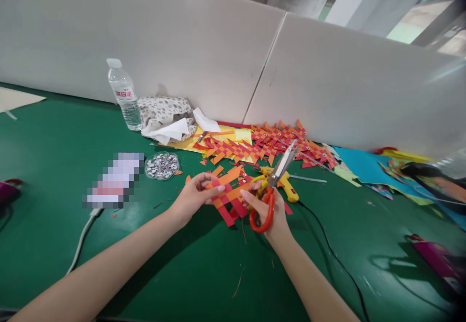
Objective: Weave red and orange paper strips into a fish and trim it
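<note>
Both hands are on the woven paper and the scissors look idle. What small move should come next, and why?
Probably tilt the orange-handled metal scissors down toward the woven piece of orange and red paper strips. Their blades point up and away while the right hand pinches the piece's edge, the left hand grips the other side, and uneven strip ends stick out.

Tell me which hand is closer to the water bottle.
Left. The left hand, gripping the woven paper, lies below and to the right of the water bottle. The right hand, holding the scissors, lies farther to the right, beyond the paper.
</note>
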The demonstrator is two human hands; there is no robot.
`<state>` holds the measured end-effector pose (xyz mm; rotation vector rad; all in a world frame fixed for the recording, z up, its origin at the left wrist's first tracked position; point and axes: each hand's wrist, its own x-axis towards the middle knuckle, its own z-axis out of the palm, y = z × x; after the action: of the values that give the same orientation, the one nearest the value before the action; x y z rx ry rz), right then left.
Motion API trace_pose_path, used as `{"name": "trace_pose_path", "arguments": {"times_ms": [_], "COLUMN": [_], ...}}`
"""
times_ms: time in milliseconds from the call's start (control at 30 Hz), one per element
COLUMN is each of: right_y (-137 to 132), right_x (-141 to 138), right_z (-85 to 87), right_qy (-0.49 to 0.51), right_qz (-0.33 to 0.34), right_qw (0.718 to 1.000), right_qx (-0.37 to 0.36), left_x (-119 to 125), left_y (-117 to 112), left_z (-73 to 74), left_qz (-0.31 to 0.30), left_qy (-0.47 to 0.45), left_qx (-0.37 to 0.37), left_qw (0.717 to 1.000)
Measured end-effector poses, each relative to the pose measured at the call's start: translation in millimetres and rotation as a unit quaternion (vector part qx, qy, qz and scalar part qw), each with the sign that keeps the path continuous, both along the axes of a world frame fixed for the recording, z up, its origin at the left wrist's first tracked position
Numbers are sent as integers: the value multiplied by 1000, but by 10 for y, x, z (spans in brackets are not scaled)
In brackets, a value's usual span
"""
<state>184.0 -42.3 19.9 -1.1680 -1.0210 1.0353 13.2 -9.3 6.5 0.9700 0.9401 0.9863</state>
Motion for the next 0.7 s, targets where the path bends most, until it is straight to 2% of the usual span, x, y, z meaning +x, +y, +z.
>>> {"name": "trace_pose_path", "arguments": {"times_ms": [167, 367, 533, 600, 700], "right_y": [14, 8, -20, -33, -42], "right_x": [65, 80, 61, 53, 45], "right_z": [0, -13, 10, 23, 29], "right_qy": [9, -42, -78, -85, -75], "right_qz": [-14, 27, 76, 95, 92], "right_qw": [1000, 999, 993, 991, 992], "right_qx": [9, 12, -37, -46, -45], "left_x": [-54, -93, -72, -68, -91], "left_y": [36, 30, -21, -34, -14], "left_z": [29, 18, 62, 95, 104], "left_qz": [10, -68, -126, -145, -137], "left_qy": [-33, -22, 18, 3, -33], "left_qx": [-37, -42, -21, -42, -96], "left_qw": [999, 997, 992, 989, 985]}}
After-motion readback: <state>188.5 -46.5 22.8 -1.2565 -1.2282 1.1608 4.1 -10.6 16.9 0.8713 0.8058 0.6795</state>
